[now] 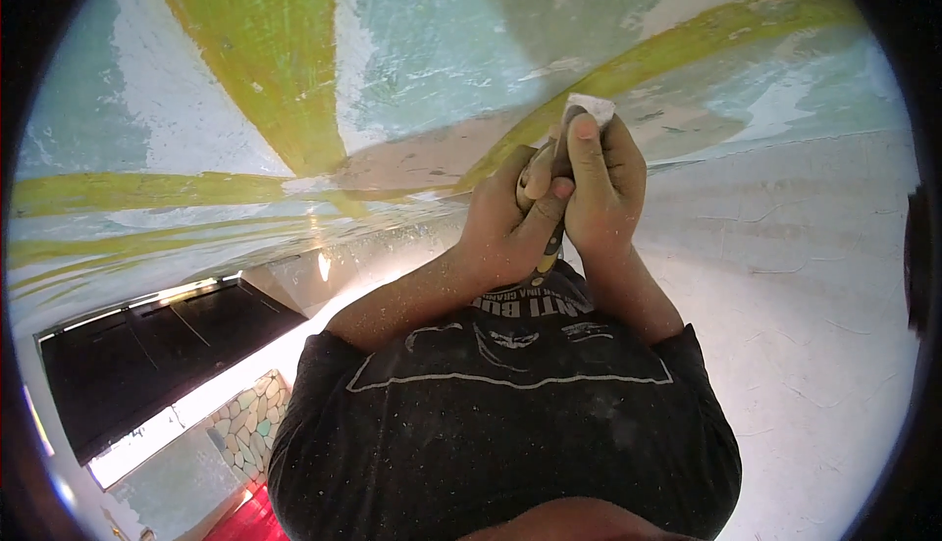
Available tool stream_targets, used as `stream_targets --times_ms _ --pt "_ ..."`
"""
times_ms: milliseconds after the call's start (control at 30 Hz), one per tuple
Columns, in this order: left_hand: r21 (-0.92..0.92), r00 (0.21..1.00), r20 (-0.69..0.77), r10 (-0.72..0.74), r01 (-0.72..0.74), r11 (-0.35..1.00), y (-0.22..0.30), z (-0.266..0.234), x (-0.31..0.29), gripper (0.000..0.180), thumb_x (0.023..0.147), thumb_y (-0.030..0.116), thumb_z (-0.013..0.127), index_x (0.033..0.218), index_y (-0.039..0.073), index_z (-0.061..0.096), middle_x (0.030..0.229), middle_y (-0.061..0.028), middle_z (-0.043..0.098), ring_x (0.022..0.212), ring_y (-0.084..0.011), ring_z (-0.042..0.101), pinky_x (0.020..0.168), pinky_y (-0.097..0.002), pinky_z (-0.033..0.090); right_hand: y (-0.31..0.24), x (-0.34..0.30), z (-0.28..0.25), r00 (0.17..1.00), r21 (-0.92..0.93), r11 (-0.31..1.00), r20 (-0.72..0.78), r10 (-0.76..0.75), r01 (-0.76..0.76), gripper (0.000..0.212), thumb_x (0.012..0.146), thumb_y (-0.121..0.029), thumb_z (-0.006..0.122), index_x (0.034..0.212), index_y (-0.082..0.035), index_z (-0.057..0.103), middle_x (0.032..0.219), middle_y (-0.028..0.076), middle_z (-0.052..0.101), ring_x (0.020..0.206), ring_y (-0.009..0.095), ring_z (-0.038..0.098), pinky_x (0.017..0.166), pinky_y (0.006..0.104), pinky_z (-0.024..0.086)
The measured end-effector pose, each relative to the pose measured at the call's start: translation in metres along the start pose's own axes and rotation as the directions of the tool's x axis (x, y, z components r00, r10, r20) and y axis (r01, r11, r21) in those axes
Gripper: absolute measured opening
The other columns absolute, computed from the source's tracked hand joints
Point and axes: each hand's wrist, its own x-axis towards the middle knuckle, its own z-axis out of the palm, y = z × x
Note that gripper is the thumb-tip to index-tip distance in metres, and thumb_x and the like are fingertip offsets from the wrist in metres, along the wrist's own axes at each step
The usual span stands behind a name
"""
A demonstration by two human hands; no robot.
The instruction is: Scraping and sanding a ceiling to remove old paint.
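Both my hands are closed together on a scraper, whose blade (pixel 591 105) is pale with white dust. My left hand (pixel 505 217) wraps around the handle, and the yellow-and-black handle end (pixel 548 258) sticks out below it. Higher on the tool, my right hand (pixel 605 173) grips near the blade, its thumb lying along it. Beyond the blade spreads a painted surface (pixel 432 41) in light blue, white and yellow-green, with scuffed and bare-looking patches. Whether the blade touches that surface I cannot tell.
A pale, rough wall (pixel 785 286) rises on the right, meeting the painted surface along an edge. At lower left are a dark panelled opening (pixel 167 355), a stone-patterned wall part (pixel 250 423) and something red (pixel 250 519). A dark object (pixel 917 261) shows at the right rim.
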Motion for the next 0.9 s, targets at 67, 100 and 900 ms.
stream_targets --times_ms 67,100,900 --pt "-0.082 0.991 -0.099 0.087 -0.096 0.992 -0.005 0.006 0.001 0.019 0.091 0.014 0.059 0.102 -0.001 0.054 0.081 -0.0173 0.062 0.073 -0.0249 0.063 0.065 -0.0361 0.048 -0.009 0.006 0.006 1.0 -0.064 0.998 0.004 0.005 -0.005 0.029 0.103 -0.027 0.048 0.094 0.001 0.051 0.067 0.006 0.056 0.052 0.01 0.052 0.052 0.0241 0.045" --pt "-0.077 0.991 -0.095 0.091 -0.098 0.992 -0.006 0.006 0.006 0.019 0.091 0.014 0.059 0.102 -0.001 0.054 0.081 -0.0173 0.062 0.073 -0.0249 0.063 0.065 -0.0361 0.048 -0.014 0.011 0.011 0.999 -0.004 1.0 -0.035 0.03 -0.03 0.03 0.103 -0.027 0.049 0.092 0.001 0.052 0.065 0.004 0.055 0.051 0.01 0.051 0.05 0.0232 0.044" --pt "-0.099 0.989 -0.115 0.097 -0.108 0.989 -0.016 0.018 0.014 0.023 0.097 0.015 0.047 0.111 -0.004 0.049 0.089 -0.0091 0.059 0.082 -0.0133 0.055 0.07 -0.0273 0.045 -0.021 0.017 0.011 0.998 -0.12 0.992 -0.054 0.032 -0.038 0.029 0.101 -0.023 0.052 0.09 0.003 0.056 0.067 0.002 0.055 0.05 0.006 0.05 0.045 0.0214 0.039"
